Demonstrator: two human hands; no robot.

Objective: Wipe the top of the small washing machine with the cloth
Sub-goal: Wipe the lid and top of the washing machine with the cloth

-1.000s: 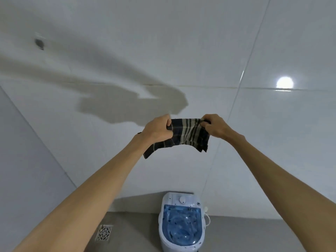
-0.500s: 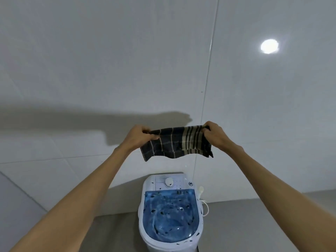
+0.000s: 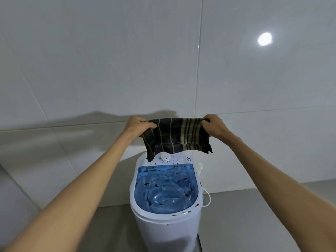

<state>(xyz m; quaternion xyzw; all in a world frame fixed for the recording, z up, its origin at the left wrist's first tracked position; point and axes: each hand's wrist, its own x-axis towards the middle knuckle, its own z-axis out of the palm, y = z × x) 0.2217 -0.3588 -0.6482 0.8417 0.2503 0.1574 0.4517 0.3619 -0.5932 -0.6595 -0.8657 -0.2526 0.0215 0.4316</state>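
Lowered since the earlier frame, the striped cloth (image 3: 177, 136) now hangs stretched above the washing machine (image 3: 166, 193), its bottom edge overlapping the control panel (image 3: 171, 158). Left hand (image 3: 138, 125) and right hand (image 3: 214, 125) each grip an upper corner.

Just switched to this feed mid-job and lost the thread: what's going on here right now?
A person holds a dark striped cloth stretched between the left hand and the right hand, up in the air over the back of a small white washing machine. The cloth's lower edge hangs near the control dial; whether it touches is unclear. The blue see-through lid is speckled with dark bits, and wiping has not started.
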